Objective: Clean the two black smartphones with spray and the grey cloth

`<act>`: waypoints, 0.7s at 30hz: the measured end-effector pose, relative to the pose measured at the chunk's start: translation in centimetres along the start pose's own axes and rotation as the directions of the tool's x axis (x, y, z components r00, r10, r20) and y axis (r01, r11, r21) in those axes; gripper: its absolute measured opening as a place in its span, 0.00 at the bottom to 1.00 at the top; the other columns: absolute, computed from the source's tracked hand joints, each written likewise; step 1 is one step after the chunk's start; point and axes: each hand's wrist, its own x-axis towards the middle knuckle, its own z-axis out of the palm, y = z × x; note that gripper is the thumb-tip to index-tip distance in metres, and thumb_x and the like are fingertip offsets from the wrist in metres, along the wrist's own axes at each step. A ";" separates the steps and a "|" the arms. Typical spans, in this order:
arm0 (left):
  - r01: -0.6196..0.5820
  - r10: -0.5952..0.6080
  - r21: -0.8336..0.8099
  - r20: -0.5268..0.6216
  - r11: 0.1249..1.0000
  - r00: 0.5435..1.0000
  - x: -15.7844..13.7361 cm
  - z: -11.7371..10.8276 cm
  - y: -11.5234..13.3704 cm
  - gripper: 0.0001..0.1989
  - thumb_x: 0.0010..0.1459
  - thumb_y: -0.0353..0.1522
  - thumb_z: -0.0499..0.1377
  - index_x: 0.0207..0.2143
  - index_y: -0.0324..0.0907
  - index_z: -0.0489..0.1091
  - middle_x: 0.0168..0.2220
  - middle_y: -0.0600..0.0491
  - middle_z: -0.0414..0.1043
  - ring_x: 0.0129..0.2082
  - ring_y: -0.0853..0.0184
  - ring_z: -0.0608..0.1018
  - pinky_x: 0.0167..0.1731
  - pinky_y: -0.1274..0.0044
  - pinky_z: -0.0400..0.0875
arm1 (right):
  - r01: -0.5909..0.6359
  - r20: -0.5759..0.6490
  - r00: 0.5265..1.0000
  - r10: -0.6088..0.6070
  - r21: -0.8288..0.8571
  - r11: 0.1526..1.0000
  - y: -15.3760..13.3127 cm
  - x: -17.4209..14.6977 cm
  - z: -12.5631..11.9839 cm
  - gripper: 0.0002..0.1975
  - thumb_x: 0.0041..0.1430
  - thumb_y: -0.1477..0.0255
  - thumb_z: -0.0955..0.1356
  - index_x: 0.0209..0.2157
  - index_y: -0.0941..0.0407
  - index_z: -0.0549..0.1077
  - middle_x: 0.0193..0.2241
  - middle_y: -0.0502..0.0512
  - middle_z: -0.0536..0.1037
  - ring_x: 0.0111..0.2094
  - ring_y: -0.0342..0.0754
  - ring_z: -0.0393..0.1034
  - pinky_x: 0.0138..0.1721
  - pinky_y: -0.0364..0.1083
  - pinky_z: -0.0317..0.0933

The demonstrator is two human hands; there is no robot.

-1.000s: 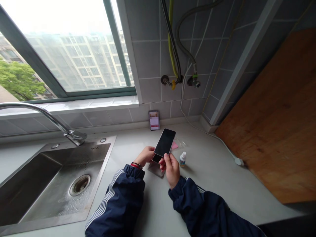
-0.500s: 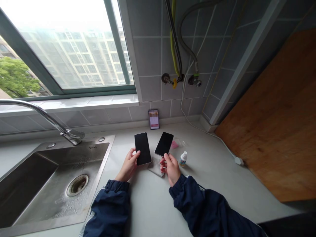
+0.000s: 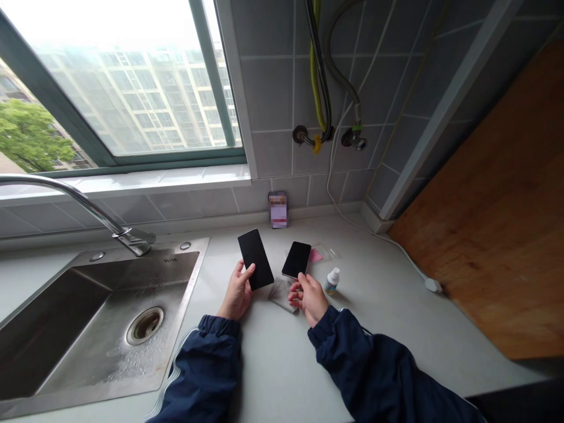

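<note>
My left hand (image 3: 238,290) is closed on a black smartphone (image 3: 256,259), thumb on its front near the left edge, with the top tilted left. Between the thumb and fingers of my right hand (image 3: 309,296) is the lower edge of a second, smaller-looking dark phone (image 3: 296,259) with a light rim. Under and between the hands lies a grey folded cloth (image 3: 282,295) on the counter. To the right of my right hand stands a small white-capped bottle (image 3: 332,281). Behind the second phone, a pink piece (image 3: 315,255) lies with some clear plastic.
A lit phone (image 3: 278,210) leans upright against the back wall. The steel sink (image 3: 200,258) with its faucet (image 3: 132,238) is on the left. A white cable runs down the wall to a plug (image 3: 432,285). A wooden board (image 3: 493,235) bounds the right side.
The phone in my left hand has tilted further, its top leaning left. The phone in my right hand looks flatter and slightly lower. The whole view has shifted a little.
</note>
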 end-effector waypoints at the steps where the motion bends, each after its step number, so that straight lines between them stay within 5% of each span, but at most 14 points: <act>1: -0.005 0.005 0.001 -0.032 1.000 0.999 0.0 0.0 0.1 0.24 0.55 0.36 0.68 0.53 0.48 0.67 0.52 0.50 0.77 0.45 0.63 0.82 0.41 0.75 0.79 | -0.010 -0.003 1.000 0.010 0.003 1.000 -0.1 -0.1 0.0 0.19 0.59 0.56 0.73 0.32 0.54 0.64 0.22 0.46 0.74 0.17 0.43 0.71 0.15 0.40 0.66; 7: -0.004 0.003 -0.009 -0.100 1.000 0.995 0.0 -0.3 1.0 0.23 0.60 0.39 0.63 0.56 0.44 0.67 0.51 0.47 0.77 0.33 0.66 0.82 0.30 0.77 0.76 | -0.064 -0.041 0.997 0.066 0.034 0.997 -0.5 -0.2 -0.1 0.14 0.63 0.61 0.71 0.33 0.54 0.64 0.22 0.49 0.75 0.17 0.45 0.73 0.16 0.41 0.67; 21: 0.030 -0.036 -0.077 -0.069 0.997 0.997 0.0 -0.4 0.9 0.26 0.61 0.39 0.62 0.60 0.43 0.64 0.56 0.43 0.75 0.32 0.63 0.83 0.29 0.73 0.79 | -0.022 -0.034 0.999 0.025 0.085 0.996 -1.3 -1.1 0.6 0.12 0.61 0.69 0.69 0.43 0.51 0.62 0.32 0.51 0.78 0.30 0.51 0.80 0.25 0.48 0.75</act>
